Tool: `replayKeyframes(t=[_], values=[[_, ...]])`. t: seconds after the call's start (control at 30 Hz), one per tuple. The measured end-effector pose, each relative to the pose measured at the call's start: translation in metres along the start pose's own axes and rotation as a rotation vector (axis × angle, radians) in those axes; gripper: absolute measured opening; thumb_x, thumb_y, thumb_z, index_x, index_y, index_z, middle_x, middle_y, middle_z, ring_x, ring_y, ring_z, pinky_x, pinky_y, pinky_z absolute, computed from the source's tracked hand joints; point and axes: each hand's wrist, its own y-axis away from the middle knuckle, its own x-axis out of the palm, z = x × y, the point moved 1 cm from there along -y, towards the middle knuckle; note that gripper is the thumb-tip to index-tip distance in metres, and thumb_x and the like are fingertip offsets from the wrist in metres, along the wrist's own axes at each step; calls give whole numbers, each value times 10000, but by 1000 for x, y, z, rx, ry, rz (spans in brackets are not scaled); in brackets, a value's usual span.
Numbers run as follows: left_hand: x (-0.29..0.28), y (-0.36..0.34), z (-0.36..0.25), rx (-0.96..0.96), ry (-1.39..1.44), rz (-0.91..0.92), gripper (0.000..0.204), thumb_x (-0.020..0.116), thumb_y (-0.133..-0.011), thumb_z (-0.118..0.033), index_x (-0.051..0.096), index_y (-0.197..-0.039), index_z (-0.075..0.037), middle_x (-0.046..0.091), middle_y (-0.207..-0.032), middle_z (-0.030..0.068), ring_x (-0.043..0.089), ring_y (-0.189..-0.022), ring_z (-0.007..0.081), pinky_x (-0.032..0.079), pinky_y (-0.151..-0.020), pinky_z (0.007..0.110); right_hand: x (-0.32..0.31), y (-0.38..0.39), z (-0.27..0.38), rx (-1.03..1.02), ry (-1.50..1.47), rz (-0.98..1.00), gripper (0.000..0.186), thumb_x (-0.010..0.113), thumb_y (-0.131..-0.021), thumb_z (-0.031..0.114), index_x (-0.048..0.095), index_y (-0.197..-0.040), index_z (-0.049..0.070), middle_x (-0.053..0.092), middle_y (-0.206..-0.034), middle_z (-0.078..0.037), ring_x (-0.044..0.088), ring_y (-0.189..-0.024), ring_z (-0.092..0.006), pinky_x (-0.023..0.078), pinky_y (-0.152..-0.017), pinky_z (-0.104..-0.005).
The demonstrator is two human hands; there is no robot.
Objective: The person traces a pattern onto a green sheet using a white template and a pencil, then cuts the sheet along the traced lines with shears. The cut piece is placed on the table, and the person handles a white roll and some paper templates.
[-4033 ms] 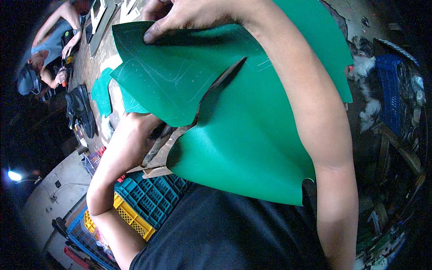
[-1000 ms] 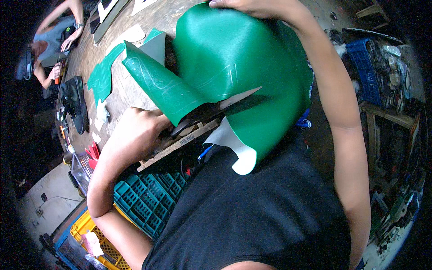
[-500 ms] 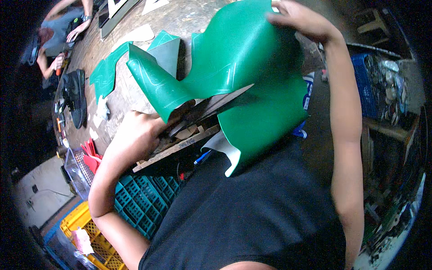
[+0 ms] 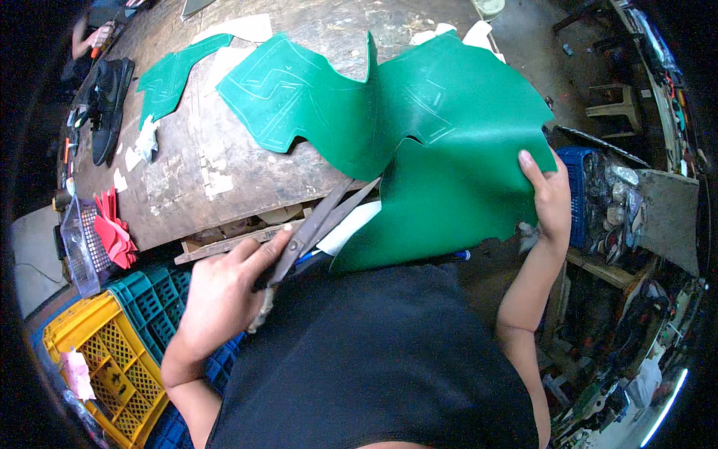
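My left hand (image 4: 228, 292) is closed on dark metal scissors (image 4: 303, 241), their blades slightly parted at the lower cut edge of a green sheet (image 4: 437, 194). At that sheet's right edge, my right hand (image 4: 546, 187) pinches it with thumb on top. The sheet has pale drawn outlines and a cut down its middle, and spreads over the worn wooden table (image 4: 179, 194). A separate cut green piece (image 4: 168, 78) lies further left, near white scraps and a black shoe (image 4: 111, 108).
A mesh basket with red pieces (image 4: 112, 232) sits at the table's left edge. Yellow (image 4: 108, 367) and teal crates (image 4: 153, 307) stand below. A blue crate (image 4: 576, 202) and a wooden stool (image 4: 609, 112) are on the right. A co-worker's hand (image 4: 97, 37) shows at top left.
My right hand has come down and toward me along the sheet's right edge. The bunched sheet has flattened over the table, and the scissors in my left hand have withdrawn toward me.
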Motion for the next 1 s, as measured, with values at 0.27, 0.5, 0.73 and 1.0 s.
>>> replayKeyframes(t=[0.27,0.5,0.73,1.0], values=[[58,-26,-28,81,466,-121,688,781,-830,-136,551,-1478,-164,709,-1099,158,703,-944,379,566,-794,426,-29,18,-79,175,-526,-14,389,679,-986,164,598,-1334,11,711,-1187,-112,693,-1019,-219,556,-916,-384],[90,-33,-38,43,487,-3,652,778,-848,-186,561,-1462,-181,709,-1115,165,706,-985,377,579,-823,438,-46,20,-163,39,-934,255,712,734,-883,317,460,-1461,5,616,-1358,-160,646,-1163,-339,538,-993,-492],[110,-29,-37,59,296,-70,724,734,-828,-178,498,-1512,-203,641,-1003,128,692,-795,377,571,-689,473,-15,3,-138,270,-1113,359,512,607,-886,196,577,-1333,-52,695,-1208,-225,717,-998,-390,569,-952,-513],[105,-27,-41,13,294,-115,745,767,-752,-122,552,-1463,-178,645,-1025,121,688,-844,363,574,-735,449,7,-2,-139,248,-1494,518,519,629,-890,185,566,-1354,-38,690,-1222,-233,714,-1011,-396,567,-960,-519]])
